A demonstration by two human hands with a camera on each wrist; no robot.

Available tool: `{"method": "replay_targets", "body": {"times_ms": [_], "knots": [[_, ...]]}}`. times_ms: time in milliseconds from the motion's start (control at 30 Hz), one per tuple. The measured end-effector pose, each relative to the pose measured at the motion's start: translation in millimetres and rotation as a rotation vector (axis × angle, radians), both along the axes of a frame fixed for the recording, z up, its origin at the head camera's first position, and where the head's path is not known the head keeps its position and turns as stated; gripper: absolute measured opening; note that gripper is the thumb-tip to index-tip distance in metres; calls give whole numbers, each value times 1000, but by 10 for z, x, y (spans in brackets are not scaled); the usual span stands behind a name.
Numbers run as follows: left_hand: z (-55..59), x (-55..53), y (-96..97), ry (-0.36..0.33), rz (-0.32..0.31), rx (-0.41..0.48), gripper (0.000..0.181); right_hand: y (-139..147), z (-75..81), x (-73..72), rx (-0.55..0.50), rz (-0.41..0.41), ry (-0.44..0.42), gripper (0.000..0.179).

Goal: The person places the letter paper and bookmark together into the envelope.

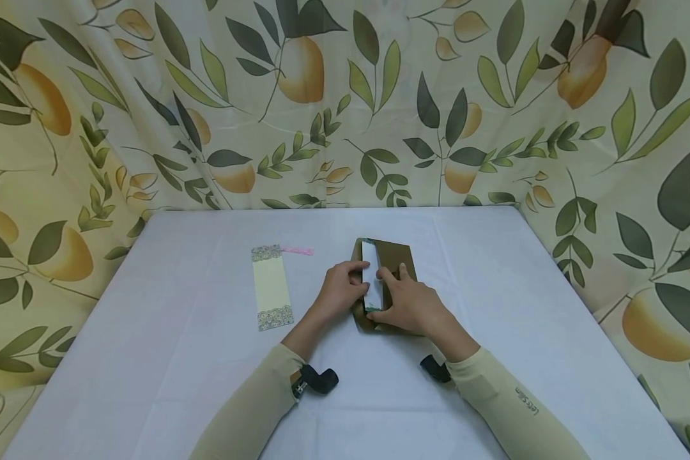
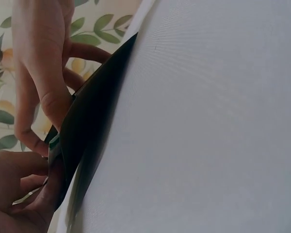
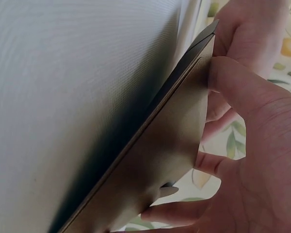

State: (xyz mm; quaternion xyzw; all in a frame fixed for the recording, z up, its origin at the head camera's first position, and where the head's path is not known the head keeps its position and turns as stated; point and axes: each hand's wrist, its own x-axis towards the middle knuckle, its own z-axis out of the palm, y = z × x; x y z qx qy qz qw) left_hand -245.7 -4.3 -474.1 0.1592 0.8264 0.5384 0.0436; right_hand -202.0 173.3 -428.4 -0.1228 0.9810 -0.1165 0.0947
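Note:
A narrow white card strip [image 1: 371, 271] with green at its ends lies along the left part of a brown folder [image 1: 395, 255] on the table. My left hand [image 1: 342, 287] has its thumb and index finger at the strip's left edge; in the left wrist view that hand [image 2: 19, 189] pinches the green-ended strip edge. From the other side, my right hand [image 1: 416, 303] holds the folder, thumb low near the strip's bottom end and fingers along its right side. Close up, the right hand [image 3: 262, 145] has curled fingers at the folder's brown cover [image 3: 160, 141]. My palms hide parts of the folder.
To the left lies a cream bookmark [image 1: 273, 287] with patterned ends and a pink tassel [image 1: 297, 251]. A white cloth [image 1: 167, 332] covers the table. Behind it hangs a curtain [image 1: 333, 128] printed with fruit and leaves.

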Motion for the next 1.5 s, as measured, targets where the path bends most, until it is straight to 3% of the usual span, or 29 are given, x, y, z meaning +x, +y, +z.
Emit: {"method": "replay_targets", "body": {"times_ms": [700, 900, 1167, 1500], "knots": [[-48, 79, 106, -132, -53, 67, 49, -20, 30, 39, 7, 0, -10, 92], [-41, 102, 133, -127, -55, 59, 50, -20, 31, 43, 9, 2, -14, 93], [-29, 128, 172, -103, -54, 22, 48, -14, 12, 22, -7, 16, -4, 83], [-37, 105, 152, -51, -62, -6, 48, -15, 2, 29, -2, 27, 0, 86]]}}
